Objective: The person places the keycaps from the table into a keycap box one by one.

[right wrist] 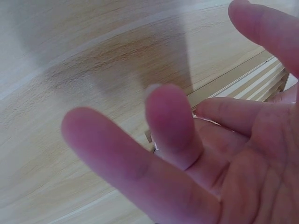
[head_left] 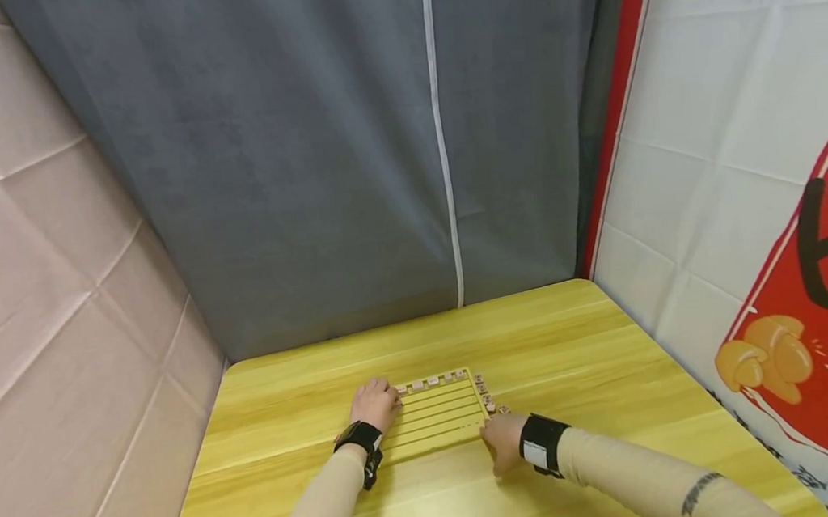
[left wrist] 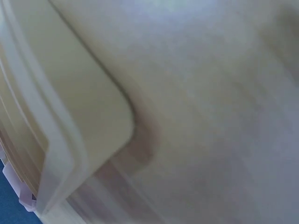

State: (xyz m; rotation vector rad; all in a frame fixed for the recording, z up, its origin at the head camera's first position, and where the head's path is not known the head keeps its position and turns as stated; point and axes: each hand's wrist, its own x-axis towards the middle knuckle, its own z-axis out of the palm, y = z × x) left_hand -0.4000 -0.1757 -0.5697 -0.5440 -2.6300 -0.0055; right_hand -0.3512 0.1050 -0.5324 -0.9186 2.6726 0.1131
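A slotted, pale yellow wooden board (head_left: pixel 433 413) lies on the table, with small pinkish tiles (head_left: pixel 433 381) along its far row. My left hand (head_left: pixel 374 405) is at the board's left edge, near the far corner, its fingertips right beside a tile; what they do there is hidden. Only the board's rounded corner (left wrist: pixel 100 116) and the table show in the left wrist view. My right hand (head_left: pixel 504 440) is at the near right corner of the board. In the right wrist view, its fingers (right wrist: pixel 133 161) are spread and loosely bent, with nothing between them, and part of the board (right wrist: pixel 254 81) shows behind.
More small tiles (head_left: pixel 483 389) stand along the board's right side, and one loose tile (head_left: pixel 504 410) lies just above my right hand. The wood-grain table (head_left: pixel 273 416) meets a grey curtain (head_left: pixel 320 177) at the back. White cloth walls (head_left: pixel 724 120) flank it.
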